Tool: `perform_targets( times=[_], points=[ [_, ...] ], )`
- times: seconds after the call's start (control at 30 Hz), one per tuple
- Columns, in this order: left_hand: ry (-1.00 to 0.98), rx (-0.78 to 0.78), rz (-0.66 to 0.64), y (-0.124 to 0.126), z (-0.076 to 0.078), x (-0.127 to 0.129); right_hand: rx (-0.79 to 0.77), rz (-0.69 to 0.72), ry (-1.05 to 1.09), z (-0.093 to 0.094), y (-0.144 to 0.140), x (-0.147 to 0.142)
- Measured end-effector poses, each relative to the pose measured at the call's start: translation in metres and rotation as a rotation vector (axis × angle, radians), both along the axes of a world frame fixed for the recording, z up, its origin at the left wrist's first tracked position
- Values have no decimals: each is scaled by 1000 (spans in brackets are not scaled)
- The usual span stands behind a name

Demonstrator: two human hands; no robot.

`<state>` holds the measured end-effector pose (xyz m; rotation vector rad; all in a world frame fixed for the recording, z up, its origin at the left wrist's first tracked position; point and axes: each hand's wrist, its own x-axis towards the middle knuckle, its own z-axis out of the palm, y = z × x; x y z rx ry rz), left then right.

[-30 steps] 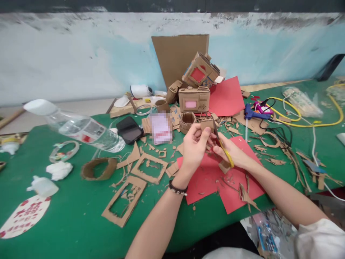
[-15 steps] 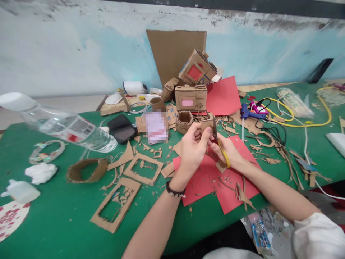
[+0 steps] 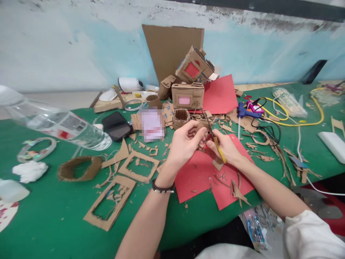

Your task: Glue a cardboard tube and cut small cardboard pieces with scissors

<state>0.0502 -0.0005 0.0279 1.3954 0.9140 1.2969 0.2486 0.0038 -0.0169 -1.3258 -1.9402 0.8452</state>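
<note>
Left hand (image 3: 184, 142) is raised just above the desk (image 3: 54, 216), fingers curled and pinching a small cardboard piece (image 3: 202, 125) at its near edge. Right hand (image 3: 225, 149) is closed round the yellow-handled scissors (image 3: 214, 140); the blades point up and away, with the tip at the cardboard piece between the two hands. I cannot tell whether the blades are parted or together. A dark beaded bracelet (image 3: 162, 187) sits on the left wrist. Directly under both hands lie red paper sheets (image 3: 199, 176), overlapping, strewn with brown offcuts; a small cardboard block (image 3: 217, 163) rests on the red paper just below the right hand. To the left of the red sheets are two rectangular cardboard frames (image 3: 138, 166), one beyond the other, and further left a curved cardboard ring (image 3: 77, 168). A clear plastic bottle (image 3: 58, 124) lies tilted at the left side, with a black phone (image 3: 116, 126) near its cap end. Behind the hands stands a round cardboard cup (image 3: 180, 118), then a cardboard camera model (image 3: 188, 95) with a pink window, with another boxy cardboard model (image 3: 194, 65) tilted above it against a large cardboard sheet (image 3: 172, 50) leaning on the wall. To the right, well apart from the hands, a blue glue gun (image 3: 246, 113) lies among scraps and yellow cable (image 3: 302, 124).
</note>
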Motion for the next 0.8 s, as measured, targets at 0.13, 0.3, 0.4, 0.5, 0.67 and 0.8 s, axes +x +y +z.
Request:
perform_targets(
  times=[0.13,0.3,0.4,0.5,0.67,0.8],
  points=[
    [55,-14,-47,-2,5,-7,3,-14,-45,5,-1,0],
    [89,-57,-26,-1,7,-13,25,-49,-153,9,-1,-2],
    [27,-59,3,3,1,-9,60,-90,-157,9,0,-3],
    [-68,-84,9,6,-7,-1,74,-107,-129,7,1,-3],
    [-159,-125,45,7,-14,10,14,-42,-80,6,1,-1],
    [-132,-49,93,4,-10,11,-8,-7,-30,7,0,-1]
  ],
)
